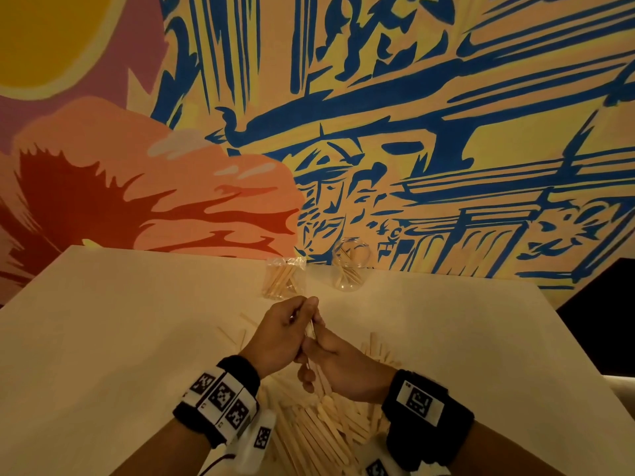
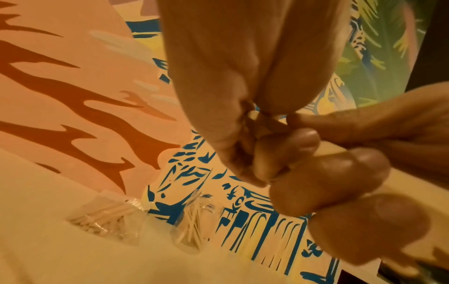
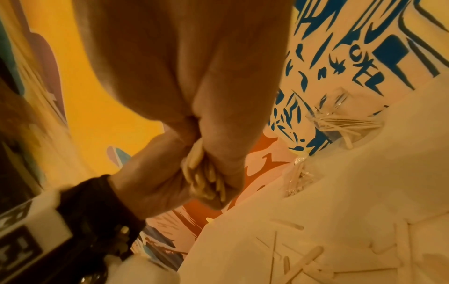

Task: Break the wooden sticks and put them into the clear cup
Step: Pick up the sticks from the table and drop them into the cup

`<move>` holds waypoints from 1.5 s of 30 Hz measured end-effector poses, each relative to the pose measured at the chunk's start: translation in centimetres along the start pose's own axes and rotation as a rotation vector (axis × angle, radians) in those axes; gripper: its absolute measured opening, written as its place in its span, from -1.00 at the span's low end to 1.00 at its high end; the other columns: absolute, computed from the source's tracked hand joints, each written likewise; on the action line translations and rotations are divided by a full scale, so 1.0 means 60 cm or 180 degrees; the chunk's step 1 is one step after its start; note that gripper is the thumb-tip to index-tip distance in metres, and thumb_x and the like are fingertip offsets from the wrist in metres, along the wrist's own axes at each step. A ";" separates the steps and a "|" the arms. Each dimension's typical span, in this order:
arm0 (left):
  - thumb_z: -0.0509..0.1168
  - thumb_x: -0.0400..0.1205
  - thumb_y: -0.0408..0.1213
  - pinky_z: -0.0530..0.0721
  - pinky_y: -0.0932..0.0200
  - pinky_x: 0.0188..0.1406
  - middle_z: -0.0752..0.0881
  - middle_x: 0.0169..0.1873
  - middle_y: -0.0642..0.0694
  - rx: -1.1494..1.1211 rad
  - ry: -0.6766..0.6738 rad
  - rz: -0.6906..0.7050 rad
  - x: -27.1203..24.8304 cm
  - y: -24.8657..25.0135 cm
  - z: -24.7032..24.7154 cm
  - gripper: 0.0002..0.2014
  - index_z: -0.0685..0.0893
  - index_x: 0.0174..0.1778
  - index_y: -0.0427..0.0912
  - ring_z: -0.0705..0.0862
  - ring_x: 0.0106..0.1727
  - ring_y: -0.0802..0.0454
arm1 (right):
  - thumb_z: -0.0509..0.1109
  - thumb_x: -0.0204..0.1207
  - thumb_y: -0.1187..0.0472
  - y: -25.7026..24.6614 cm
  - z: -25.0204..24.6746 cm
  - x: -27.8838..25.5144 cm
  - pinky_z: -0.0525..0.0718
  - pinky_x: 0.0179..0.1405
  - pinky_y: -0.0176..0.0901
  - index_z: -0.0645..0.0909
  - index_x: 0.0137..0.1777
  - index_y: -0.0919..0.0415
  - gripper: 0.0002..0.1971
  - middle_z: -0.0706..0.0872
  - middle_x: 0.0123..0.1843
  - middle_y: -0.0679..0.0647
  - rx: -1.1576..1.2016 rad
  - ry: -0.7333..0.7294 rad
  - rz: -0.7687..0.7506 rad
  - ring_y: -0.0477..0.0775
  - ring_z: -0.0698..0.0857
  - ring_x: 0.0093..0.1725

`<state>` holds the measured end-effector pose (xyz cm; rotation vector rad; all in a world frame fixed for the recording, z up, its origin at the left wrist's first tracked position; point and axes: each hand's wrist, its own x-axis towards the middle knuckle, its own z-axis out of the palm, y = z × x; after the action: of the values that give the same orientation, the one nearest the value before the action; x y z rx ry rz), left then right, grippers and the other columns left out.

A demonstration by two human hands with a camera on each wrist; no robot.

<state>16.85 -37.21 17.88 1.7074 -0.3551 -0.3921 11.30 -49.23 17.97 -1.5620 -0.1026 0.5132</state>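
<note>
Both hands meet above the table's middle and grip a small bundle of wooden sticks (image 1: 311,329) between them. My left hand (image 1: 292,324) curls round the far end, and my right hand (image 1: 318,352) round the near end. In the right wrist view several stick ends (image 3: 204,173) show between the two fists. In the left wrist view a pale stick (image 2: 324,151) lies between the fingers of the right hand (image 2: 340,173). A clear cup (image 1: 283,278) packed with stick pieces stands at the far edge. To its right stands a second clear cup (image 1: 350,266) with a few thin sticks.
A big heap of whole wooden sticks (image 1: 326,427) lies on the white table (image 1: 120,321) under my wrists. Loose sticks (image 1: 378,345) are scattered around it. A painted wall rises right behind the cups, and the table's right edge drops to a dark area.
</note>
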 end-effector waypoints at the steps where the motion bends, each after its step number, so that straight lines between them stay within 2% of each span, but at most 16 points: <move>1: 0.10 0.77 -0.13 0.55 0.21 -0.68 0.72 -0.36 -0.07 -0.0004 0.0011 0.0022 0.001 -0.001 -0.003 -0.59 0.62 -0.14 -0.42 0.55 -0.60 -0.04 | -0.06 0.76 0.20 -0.002 -0.002 -0.001 0.59 -0.26 -0.21 0.05 0.46 -0.10 -0.66 0.44 -0.15 0.05 -0.0097 -0.0009 -0.0015 -0.04 0.47 -0.31; 5: 0.00 0.79 -0.13 0.55 0.26 -0.52 0.78 -0.19 -0.23 -0.0048 0.0181 0.0269 0.006 -0.001 -0.012 -0.57 0.69 -0.09 -0.30 0.67 -0.38 0.01 | -0.05 0.74 0.24 -0.009 -0.004 0.000 0.50 -0.22 -0.16 0.33 0.16 0.08 -0.85 0.44 -0.17 0.01 -0.0554 0.0077 0.0033 -0.06 0.45 -0.31; 8: -0.01 0.78 -0.05 0.64 0.12 -0.49 0.78 -0.14 -0.15 0.0241 -0.0260 0.0173 -0.002 -0.002 -0.004 -0.57 0.70 -0.01 -0.21 0.72 -0.33 -0.23 | -0.01 0.67 0.41 -0.012 -0.001 0.005 0.56 -0.25 -0.19 0.35 0.25 0.28 -0.77 0.45 -0.14 0.11 -0.1000 0.0161 0.0022 -0.05 0.48 -0.32; 10: -0.01 0.72 0.04 0.73 -0.01 -0.39 0.78 -0.10 -0.18 0.0287 -0.0258 0.0152 -0.008 -0.003 -0.003 -0.56 0.71 0.03 -0.15 0.76 -0.19 -0.29 | 0.00 0.63 0.45 -0.016 0.003 0.005 0.59 -0.22 -0.14 0.34 0.30 0.38 -0.72 0.46 -0.14 0.11 -0.1164 0.0152 0.0049 -0.05 0.49 -0.31; 12: -0.02 0.73 0.05 0.75 -0.10 -0.37 0.75 -0.12 -0.29 0.0316 -0.0307 0.0124 -0.010 -0.004 -0.003 -0.57 0.70 0.06 -0.12 0.75 -0.26 -0.33 | 0.01 0.61 0.46 -0.012 0.000 0.008 0.63 -0.14 -0.06 0.37 0.29 0.40 -0.71 0.49 -0.20 0.06 -0.1303 0.0131 0.0085 -0.07 0.51 -0.30; 14: -0.04 0.76 0.05 0.70 0.03 -0.50 0.72 -0.25 -0.33 0.0253 -0.0528 -0.0040 -0.009 -0.009 -0.002 -0.55 0.67 0.11 -0.14 0.70 -0.44 -0.28 | 0.03 0.59 0.47 -0.011 0.000 0.009 0.66 -0.04 0.04 0.39 0.28 0.39 -0.70 0.52 -0.24 0.04 -0.1389 0.0106 0.0091 -0.08 0.54 -0.28; 16: -0.09 0.77 0.04 0.67 0.11 -0.48 0.75 -0.20 -0.25 -0.0137 -0.0414 -0.0188 -0.010 -0.013 -0.005 -0.53 0.65 0.19 -0.14 0.67 -0.43 -0.15 | 0.02 0.62 0.44 -0.016 0.004 0.005 0.66 -0.03 0.06 0.41 0.19 0.24 -0.76 0.53 -0.18 -0.01 -0.1257 0.0160 -0.0052 -0.07 0.55 -0.24; 18: -0.11 0.78 0.02 0.69 0.12 -0.33 0.76 0.01 -0.17 -0.0775 0.0038 -0.0365 -0.014 -0.025 -0.013 -0.52 0.66 0.20 -0.15 0.72 -0.29 -0.02 | -0.01 0.69 0.44 -0.024 0.005 -0.001 0.64 -0.09 -0.18 0.38 0.08 0.07 -0.74 0.55 -0.10 -0.08 -0.0977 0.0324 -0.0216 -0.21 0.60 -0.22; 20: -0.08 0.78 0.03 0.71 0.05 -0.18 0.76 -0.03 -0.18 -0.1206 0.0339 -0.0741 -0.029 -0.047 -0.012 -0.51 0.69 0.14 -0.18 0.76 -0.17 -0.04 | -0.05 0.74 0.35 -0.027 -0.002 -0.003 0.55 -0.07 -0.48 0.38 0.12 0.19 -0.82 0.58 -0.08 -0.06 -0.0826 0.0631 -0.0315 -0.36 0.62 -0.16; 23: -0.05 0.78 0.02 0.72 -0.10 -0.12 0.77 -0.08 -0.32 -0.1550 0.0241 -0.1269 -0.058 -0.064 0.013 -0.48 0.66 0.14 -0.32 0.77 -0.10 -0.25 | -0.08 0.75 0.25 -0.021 -0.015 0.006 0.48 -0.01 -0.61 0.35 0.18 0.41 -0.74 0.68 -0.04 0.05 -0.0762 0.1010 -0.0539 -0.35 0.65 -0.06; 26: -0.05 0.80 -0.03 0.62 -0.02 -0.35 0.72 -0.34 -0.33 -0.1878 0.0262 -0.1266 -0.065 -0.050 0.032 -0.48 0.63 -0.04 -0.42 0.67 -0.34 -0.24 | -0.08 0.75 0.13 -0.010 -0.005 0.011 0.66 -0.04 -0.32 0.35 0.17 0.17 -0.78 0.74 0.12 0.00 -0.0491 0.1197 -0.0509 0.02 0.74 0.09; 28: -0.04 0.80 -0.01 0.45 0.10 -0.49 0.59 -0.48 -0.24 -0.1749 0.0434 -0.1198 -0.059 -0.040 0.038 -0.46 0.59 -0.22 -0.37 0.53 -0.49 -0.08 | -0.09 0.74 0.08 -0.011 0.005 0.007 0.69 -0.15 -0.12 0.43 0.15 0.07 -0.74 0.74 0.15 -0.05 -0.0233 0.1244 -0.0472 0.24 0.75 -0.04; 33: 0.04 0.79 -0.04 0.29 0.24 -0.64 0.40 -0.69 -0.09 -0.1158 0.0854 -0.1034 -0.045 -0.028 0.049 -0.40 0.40 -0.60 -0.19 0.31 -0.69 0.06 | -0.11 0.76 0.14 -0.012 0.013 0.000 0.66 -0.34 -0.35 0.45 0.23 0.22 -0.68 0.75 0.10 -0.03 -0.0058 0.1129 -0.0520 -0.10 0.71 -0.24; 36: 0.05 0.79 -0.06 0.23 0.26 -0.67 0.40 -0.72 -0.06 -0.1004 0.0996 -0.0919 -0.042 -0.029 0.056 -0.39 0.43 -0.64 -0.18 0.25 -0.71 0.05 | -0.05 0.75 0.15 -0.001 0.009 0.006 0.62 -0.27 -0.35 0.38 0.26 0.26 -0.73 0.74 0.08 -0.05 -0.0208 0.1206 -0.0602 -0.23 0.67 -0.25; 41: 0.03 0.79 -0.03 0.21 0.28 -0.65 0.42 -0.71 -0.03 -0.0802 0.1022 -0.0983 -0.042 -0.044 0.042 -0.41 0.61 -0.45 -0.32 0.25 -0.71 0.07 | 0.02 0.72 0.34 -0.013 -0.021 0.014 0.69 0.02 -0.06 0.28 0.26 0.21 -0.83 0.67 -0.07 0.04 0.0176 0.1337 -0.0805 0.09 0.67 -0.08; 45: 0.06 0.79 -0.07 0.21 0.28 -0.63 0.38 -0.72 -0.01 -0.0859 0.1080 -0.0957 -0.043 -0.038 0.045 -0.45 0.55 -0.48 -0.28 0.24 -0.74 0.10 | -0.04 0.74 0.33 -0.016 -0.030 0.021 0.67 0.05 -0.03 0.49 0.07 0.25 -0.76 0.56 -0.18 0.06 -0.0025 0.1346 -0.0819 -0.01 0.70 -0.11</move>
<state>13.40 -38.05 15.40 1.5273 0.1980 -0.3423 13.35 -50.38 18.56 -1.6051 0.0189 -0.0237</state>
